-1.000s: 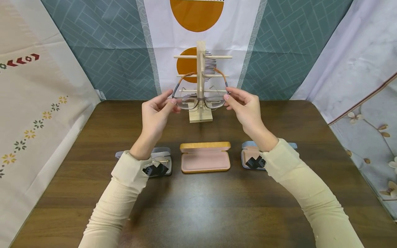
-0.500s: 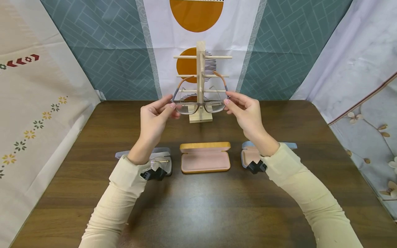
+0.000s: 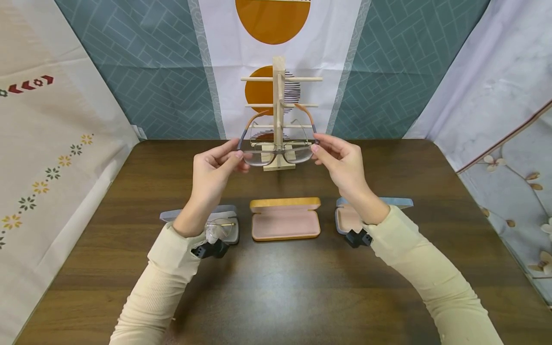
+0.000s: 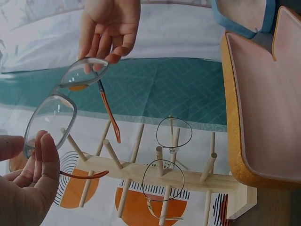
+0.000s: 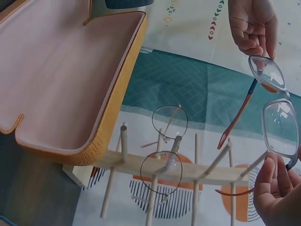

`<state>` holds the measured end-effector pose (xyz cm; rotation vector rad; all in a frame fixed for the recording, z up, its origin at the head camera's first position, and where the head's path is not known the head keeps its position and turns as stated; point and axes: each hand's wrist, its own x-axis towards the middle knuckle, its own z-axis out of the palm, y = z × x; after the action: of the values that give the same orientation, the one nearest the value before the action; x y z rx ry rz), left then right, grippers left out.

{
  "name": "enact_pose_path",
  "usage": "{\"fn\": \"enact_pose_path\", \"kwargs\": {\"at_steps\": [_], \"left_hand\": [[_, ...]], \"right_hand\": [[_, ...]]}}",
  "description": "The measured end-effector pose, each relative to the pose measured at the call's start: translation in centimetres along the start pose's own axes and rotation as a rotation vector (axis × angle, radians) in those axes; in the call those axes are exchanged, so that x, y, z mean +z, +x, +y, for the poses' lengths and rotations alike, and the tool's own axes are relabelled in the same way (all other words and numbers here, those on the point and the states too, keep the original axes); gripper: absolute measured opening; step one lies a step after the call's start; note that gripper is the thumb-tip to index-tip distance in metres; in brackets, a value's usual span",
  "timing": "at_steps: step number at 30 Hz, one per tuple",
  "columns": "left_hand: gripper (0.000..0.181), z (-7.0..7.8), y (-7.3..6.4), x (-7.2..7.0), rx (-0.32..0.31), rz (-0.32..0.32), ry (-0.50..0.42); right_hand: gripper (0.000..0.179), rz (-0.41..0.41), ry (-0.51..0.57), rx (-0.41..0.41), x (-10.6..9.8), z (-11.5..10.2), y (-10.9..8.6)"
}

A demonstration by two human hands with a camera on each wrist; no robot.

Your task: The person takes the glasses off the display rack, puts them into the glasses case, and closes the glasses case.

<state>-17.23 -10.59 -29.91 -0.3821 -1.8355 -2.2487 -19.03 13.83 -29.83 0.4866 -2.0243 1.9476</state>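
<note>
Between both hands a pair of grey-framed eyeglasses [image 3: 260,158] with orange temple tips is held up, temples unfolded and pointing away. My left hand [image 3: 212,168] pinches the left end of the frame near the hinge; my right hand [image 3: 341,162] pinches the right end. Behind them stands a wooden glasses rack [image 3: 279,91] with several pegs. A thin round wire-rimmed pair of glasses [image 4: 163,180] hangs on that rack. Below the hands lies an open yellow case [image 3: 285,225] with a pink lining, nothing inside it.
At left an open grey case [image 3: 233,232] holds thin-rimmed glasses [image 3: 222,227], partly behind the left wrist. An open blue case [image 3: 345,218] at right is partly covered by the right forearm. All sit on a dark wooden table [image 3: 276,287] with cloth hangings around it.
Both hands have lowered the grey-framed eyeglasses a little and brought them nearer, while keeping their pinch. The rack and the cases have stayed put.
</note>
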Motion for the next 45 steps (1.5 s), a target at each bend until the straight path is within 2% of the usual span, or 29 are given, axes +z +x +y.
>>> {"fn": "enact_pose_path", "kwargs": {"at_steps": [15, 36, 45], "left_hand": [[0.039, 0.0, -0.7, -0.3, -0.046, -0.020, 0.039], [0.041, -1.3, -2.8, -0.9, -0.110, -0.046, 0.041], [0.043, -1.3, -3.1, -0.8, -0.133, -0.073, 0.033]], "right_hand": [[0.028, 0.000, 0.009, 0.003, 0.1, 0.0, -1.0], [0.028, 0.000, -0.017, 0.044, 0.0, 1.4, -3.3], [0.028, 0.012, 0.003, 0.030, 0.0, 1.6, -4.0]]}}
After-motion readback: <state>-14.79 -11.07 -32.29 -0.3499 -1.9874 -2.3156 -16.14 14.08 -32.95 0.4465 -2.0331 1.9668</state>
